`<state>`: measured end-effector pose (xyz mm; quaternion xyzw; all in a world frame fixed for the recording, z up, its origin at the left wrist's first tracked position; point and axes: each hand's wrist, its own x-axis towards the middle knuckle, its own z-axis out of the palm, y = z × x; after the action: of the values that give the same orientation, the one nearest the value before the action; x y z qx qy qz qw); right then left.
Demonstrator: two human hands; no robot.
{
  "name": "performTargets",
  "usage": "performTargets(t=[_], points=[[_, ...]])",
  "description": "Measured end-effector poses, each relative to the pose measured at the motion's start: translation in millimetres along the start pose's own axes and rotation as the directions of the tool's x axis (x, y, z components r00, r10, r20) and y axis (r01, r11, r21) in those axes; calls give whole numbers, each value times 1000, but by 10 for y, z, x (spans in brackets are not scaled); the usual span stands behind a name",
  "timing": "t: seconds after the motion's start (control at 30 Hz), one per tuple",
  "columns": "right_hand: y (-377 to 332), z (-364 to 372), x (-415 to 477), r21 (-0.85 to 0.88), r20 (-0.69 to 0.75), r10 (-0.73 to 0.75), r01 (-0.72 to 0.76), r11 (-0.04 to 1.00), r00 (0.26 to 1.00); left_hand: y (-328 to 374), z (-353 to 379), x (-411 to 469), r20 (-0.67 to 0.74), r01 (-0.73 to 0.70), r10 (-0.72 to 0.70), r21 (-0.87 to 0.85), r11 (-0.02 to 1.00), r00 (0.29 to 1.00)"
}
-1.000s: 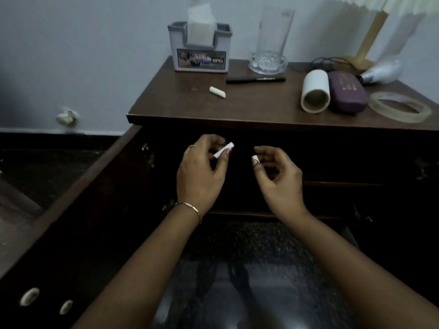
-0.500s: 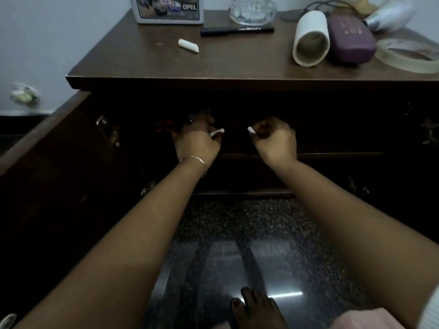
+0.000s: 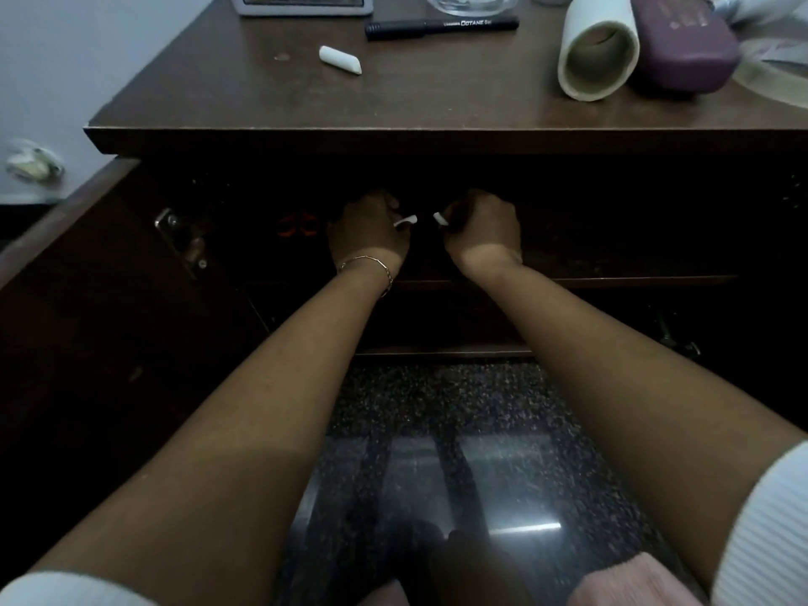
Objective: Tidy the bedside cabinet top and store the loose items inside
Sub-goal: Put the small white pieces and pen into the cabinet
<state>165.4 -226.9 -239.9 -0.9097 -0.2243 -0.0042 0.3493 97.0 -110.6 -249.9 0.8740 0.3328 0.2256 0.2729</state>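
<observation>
I have both hands inside the open cabinet (image 3: 306,137): left hand (image 3: 367,236) pinches a chalk piece (image 3: 406,221), right hand (image 3: 481,234) pinches a shorter one (image 3: 440,219).

The bedside cabinet top (image 3: 437,102) is dark brown wood with a dull satin sheen, faintly scuffed; on it a white chalk-like stick (image 3: 340,59) looks matt, the black marker (image 3: 441,27) behind it smooth plastic, and to its right the roll (image 3: 597,54) is matt white paper on a cardboard core beside a smooth purple case (image 3: 682,50). Below the cabinet, the floor (image 3: 437,430) is speckled dark stone, polished and reflective. The bracelet (image 3: 367,266) is shiny gold-coloured metal, and the sleeve (image 3: 769,531) ribbed white cloth.
</observation>
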Motion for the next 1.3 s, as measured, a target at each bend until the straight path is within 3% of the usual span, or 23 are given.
performTargets(t=[0.6,1.0,1.3], points=[[152,-115,-251,122,-12,20,-18,992,1000,-43,-271,-254,-23,-56,55,-39,998,998],[162,-191,-508,57,-55,-12,16,998,998,-100,-364,-491,0,-65,65,9,998,998],[-178,-345,-830,32,-151,-253,261,965,956,-59,-834,-728,-101,-300,303,41,953,948]])
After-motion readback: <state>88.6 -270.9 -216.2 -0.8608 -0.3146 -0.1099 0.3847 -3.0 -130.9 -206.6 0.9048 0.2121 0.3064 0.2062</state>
